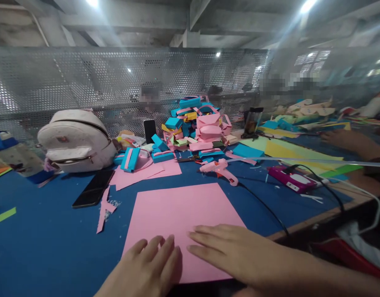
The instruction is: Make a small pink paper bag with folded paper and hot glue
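Note:
A large pink sheet of paper lies flat on the blue table in front of me. On its lower left part rests my left hand, its fingers slightly bent and apart. My right hand is spread flat over the lower right of the same sheet, fingers stretched to the left. Neither hand grips anything. Just beyond the sheet's far edge lies a pink glue gun with a black cord. Cut pink paper pieces are left of it.
Behind stands a heap of blue and pink paper bags and boxes. A white backpack, a black phone and a bottle are on the left. A purple power strip lies right. Another person's arm reaches in there.

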`<state>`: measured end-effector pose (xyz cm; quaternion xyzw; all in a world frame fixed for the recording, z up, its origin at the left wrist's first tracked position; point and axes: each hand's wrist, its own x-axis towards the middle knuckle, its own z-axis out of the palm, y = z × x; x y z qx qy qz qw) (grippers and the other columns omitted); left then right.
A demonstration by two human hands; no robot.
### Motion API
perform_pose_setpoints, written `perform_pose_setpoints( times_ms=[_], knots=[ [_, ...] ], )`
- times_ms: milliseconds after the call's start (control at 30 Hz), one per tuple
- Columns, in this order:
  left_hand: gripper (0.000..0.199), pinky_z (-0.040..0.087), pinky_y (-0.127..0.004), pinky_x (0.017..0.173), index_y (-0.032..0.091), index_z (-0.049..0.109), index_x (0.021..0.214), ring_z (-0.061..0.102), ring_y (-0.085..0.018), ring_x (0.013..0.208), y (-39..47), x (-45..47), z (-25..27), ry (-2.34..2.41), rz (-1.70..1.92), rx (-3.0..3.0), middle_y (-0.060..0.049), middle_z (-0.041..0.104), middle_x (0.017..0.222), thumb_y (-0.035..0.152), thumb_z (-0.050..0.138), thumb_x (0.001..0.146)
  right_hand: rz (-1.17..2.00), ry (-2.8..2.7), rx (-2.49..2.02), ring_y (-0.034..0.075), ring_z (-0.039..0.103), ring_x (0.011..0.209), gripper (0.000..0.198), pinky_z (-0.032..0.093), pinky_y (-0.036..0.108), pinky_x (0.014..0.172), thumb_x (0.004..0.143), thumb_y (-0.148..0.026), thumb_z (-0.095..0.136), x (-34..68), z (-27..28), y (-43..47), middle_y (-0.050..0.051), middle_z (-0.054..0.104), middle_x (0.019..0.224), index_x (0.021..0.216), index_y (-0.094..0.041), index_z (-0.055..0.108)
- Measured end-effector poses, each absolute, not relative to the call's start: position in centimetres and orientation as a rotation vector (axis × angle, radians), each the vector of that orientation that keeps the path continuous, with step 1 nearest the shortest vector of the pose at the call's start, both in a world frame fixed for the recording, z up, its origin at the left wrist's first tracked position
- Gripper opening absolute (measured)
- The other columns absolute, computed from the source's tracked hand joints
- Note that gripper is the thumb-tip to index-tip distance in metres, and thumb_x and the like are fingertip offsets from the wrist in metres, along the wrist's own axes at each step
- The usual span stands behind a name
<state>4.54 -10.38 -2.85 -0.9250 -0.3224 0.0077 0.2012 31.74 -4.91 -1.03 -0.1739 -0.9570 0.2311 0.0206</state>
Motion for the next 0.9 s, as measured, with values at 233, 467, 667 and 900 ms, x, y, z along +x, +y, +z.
perform_pose_setpoints(
  times_ms=[233, 467, 667, 900],
  knots=[
    [0.02, 0.036, -0.029, 0.046, 0.022, 0.055, 0.102, 0.059, -0.018, 0.052, -9.0, 4.2, 0.2, -1.095, -0.176, -2.794, 0.004, 0.064, 0.065, 0.037, 0.057, 0.089, 0.466, -2.93, -0.712, 0.018, 0.067, 0.09, 0.021, 0.045, 0.031, 0.079, 0.096, -0.018, 0.047, 31.1, 1.5, -4.8, 0.001, 0.072, 0.095, 0.107, -0.023, 0.063],
    [0.056, 0.05, -0.027, 0.064, 0.028, 0.043, 0.137, 0.066, -0.018, 0.077, -6.1, 3.3, 0.3, -1.117, -0.238, -2.726, -0.003, 0.069, 0.101, 0.008, 0.048, 0.085, 0.325, -2.91, -0.898, 0.016, 0.06, 0.067, 0.018, 0.036, 0.025, 0.058, 0.098, -0.026, 0.046, 30.6, 1.2, -0.7, 0.001, 0.065, 0.074, 0.085, -0.019, 0.057],
    [0.038, 0.038, -0.041, 0.111, 0.02, 0.051, 0.135, 0.047, -0.021, 0.13, -5.2, 3.1, -2.7, -0.785, -0.391, -2.676, -0.006, 0.053, 0.141, 0.02, 0.037, 0.1, 0.399, -2.893, -0.958, 0.02, 0.064, 0.084, 0.018, 0.043, 0.029, 0.07, 0.098, -0.02, 0.043, 29.7, -1.0, 2.4, 0.005, 0.068, 0.093, 0.096, -0.017, 0.06],
    [0.047, 0.047, -0.036, 0.103, 0.028, 0.037, 0.146, 0.049, -0.022, 0.131, -4.2, 1.4, -6.3, -0.63, -0.264, -2.565, -0.005, 0.051, 0.144, 0.019, 0.028, 0.101, 0.307, -2.763, -0.915, 0.025, 0.058, 0.107, 0.035, 0.047, 0.04, 0.091, 0.089, -0.017, 0.049, 28.8, -2.3, 3.0, 0.012, 0.064, 0.118, 0.123, -0.015, 0.058]
  ],
)
